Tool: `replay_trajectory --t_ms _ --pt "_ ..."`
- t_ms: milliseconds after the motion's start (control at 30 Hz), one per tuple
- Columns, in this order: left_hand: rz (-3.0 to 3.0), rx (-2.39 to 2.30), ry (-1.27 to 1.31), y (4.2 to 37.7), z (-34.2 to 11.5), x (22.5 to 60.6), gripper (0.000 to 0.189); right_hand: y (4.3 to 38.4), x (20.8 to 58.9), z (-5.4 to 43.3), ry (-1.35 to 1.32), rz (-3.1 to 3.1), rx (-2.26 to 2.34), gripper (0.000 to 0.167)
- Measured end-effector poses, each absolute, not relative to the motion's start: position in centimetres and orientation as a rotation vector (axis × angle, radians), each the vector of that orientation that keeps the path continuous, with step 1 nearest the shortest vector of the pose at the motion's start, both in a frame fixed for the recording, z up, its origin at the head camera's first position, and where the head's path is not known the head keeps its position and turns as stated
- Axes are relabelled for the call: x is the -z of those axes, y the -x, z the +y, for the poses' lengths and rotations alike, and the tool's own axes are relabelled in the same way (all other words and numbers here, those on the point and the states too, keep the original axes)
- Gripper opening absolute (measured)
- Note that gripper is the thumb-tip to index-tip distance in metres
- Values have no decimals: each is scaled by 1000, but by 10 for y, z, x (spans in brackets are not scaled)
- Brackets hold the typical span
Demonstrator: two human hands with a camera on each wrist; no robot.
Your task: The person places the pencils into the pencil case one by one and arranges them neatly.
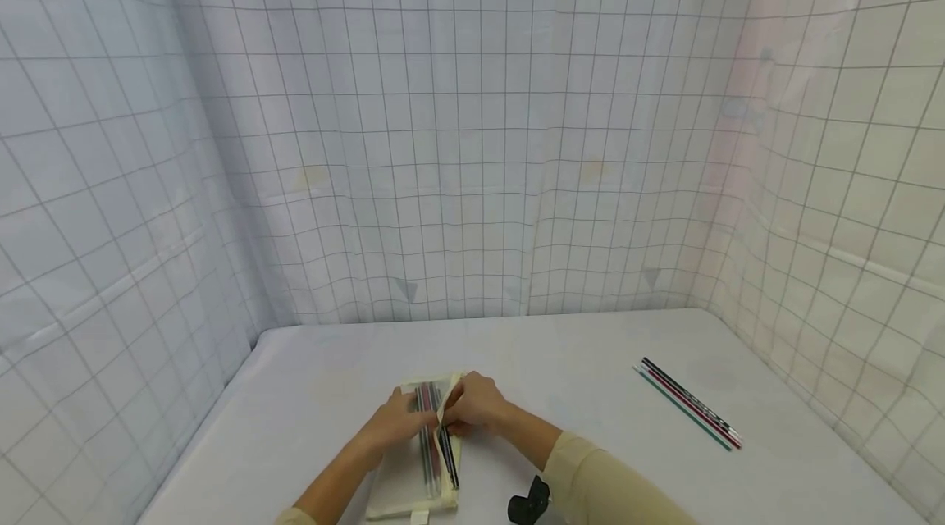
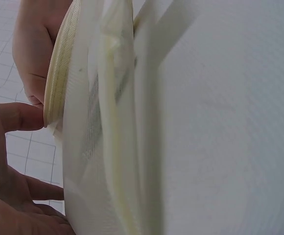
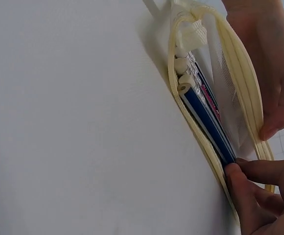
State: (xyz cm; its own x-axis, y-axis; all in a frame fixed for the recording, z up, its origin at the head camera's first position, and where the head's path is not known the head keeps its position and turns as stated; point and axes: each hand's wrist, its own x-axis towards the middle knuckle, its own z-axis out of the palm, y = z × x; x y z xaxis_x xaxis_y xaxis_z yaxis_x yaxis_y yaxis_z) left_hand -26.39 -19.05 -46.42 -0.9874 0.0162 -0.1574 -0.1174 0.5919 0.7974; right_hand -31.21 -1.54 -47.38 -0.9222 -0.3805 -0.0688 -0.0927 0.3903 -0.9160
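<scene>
A cream-edged, see-through mesh zip pouch [image 1: 394, 480] lies on the white table with several pencils [image 1: 426, 447] inside. My left hand [image 1: 393, 424] holds the pouch by its zip edge [image 2: 59, 73], which is lifted away from the other side. At that opening my right hand [image 1: 475, 402] pinches a blue pencil [image 3: 205, 120] between thumb and finger. This pencil lies along the pouch's mouth, beside white-tipped pencils [image 3: 182, 64]. Some of the right fingers are hidden behind the raised edge in the head view.
Several loose pencils [image 1: 690, 404], dark, red and green, lie side by side at the table's right. A small black object [image 1: 528, 503] is near my right sleeve [image 1: 598, 480]. White grid-patterned curtains [image 1: 472, 139] stand around the table [image 1: 561, 361].
</scene>
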Motion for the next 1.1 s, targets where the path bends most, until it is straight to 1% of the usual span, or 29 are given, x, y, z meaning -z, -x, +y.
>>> replay_trajectory --t_ms 200,333,500,767,1100 --pt "2631 -1384 80 263 -193 463 93 312 475 -23 289 2236 1642 9" --pt "2630 -1389 87 263 -192 461 94 313 474 -22 253 2152 1679 8" --pt "2635 -1379 80 263 -192 461 93 316 472 -14 280 2054 1686 7" --pt "2634 -1368 71 263 -193 463 94 318 466 0 313 2087 1631 7" --pt "2670 -1339 62 265 -191 464 91 318 455 20 301 2115 1577 14"
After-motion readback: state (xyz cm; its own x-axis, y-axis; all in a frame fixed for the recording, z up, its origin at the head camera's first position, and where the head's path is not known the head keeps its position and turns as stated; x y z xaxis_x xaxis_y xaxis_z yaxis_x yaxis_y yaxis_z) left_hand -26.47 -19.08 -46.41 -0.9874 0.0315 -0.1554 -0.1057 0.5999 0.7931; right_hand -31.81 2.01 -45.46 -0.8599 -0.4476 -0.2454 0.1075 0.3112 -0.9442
